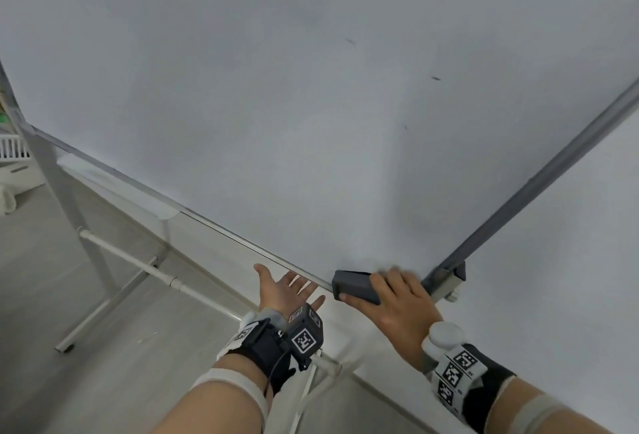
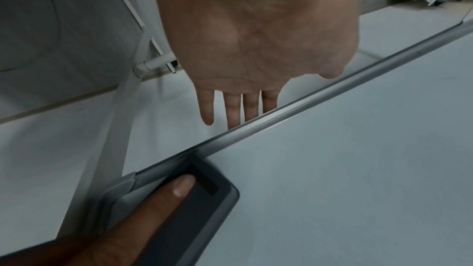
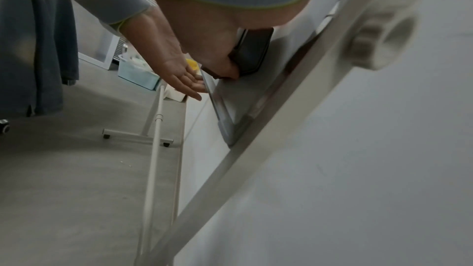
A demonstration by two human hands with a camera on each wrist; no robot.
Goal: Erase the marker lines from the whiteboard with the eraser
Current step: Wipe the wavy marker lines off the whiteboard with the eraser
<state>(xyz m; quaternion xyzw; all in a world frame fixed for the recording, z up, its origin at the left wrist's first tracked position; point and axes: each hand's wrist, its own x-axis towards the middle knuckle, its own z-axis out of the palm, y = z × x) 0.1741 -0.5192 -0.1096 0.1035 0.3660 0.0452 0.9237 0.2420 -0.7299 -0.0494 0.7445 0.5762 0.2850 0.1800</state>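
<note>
The whiteboard point(image 1: 311, 105) fills most of the head view, with a few short dark marks point(image 1: 435, 78) left on its right side. My right hand point(image 1: 397, 298) grips a dark grey eraser point(image 1: 352, 286) and holds it against the board's bottom right corner, thumb along its lower side. In the left wrist view the eraser point(image 2: 204, 199) lies flat on the board with the right thumb point(image 2: 163, 195) across it. My left hand point(image 1: 287, 290) is flat, palm up, with straight fingers point(image 2: 232, 110) reaching under the board's bottom frame point(image 2: 307, 112), just left of the eraser.
The board stands on a white wheeled stand point(image 1: 114, 281) with a crossbar. A marker tray point(image 1: 117, 188) sticks out along the bottom edge to the left. A grey side frame point(image 1: 536, 188) borders the board on the right, a white wall point(image 1: 570, 278) beyond it.
</note>
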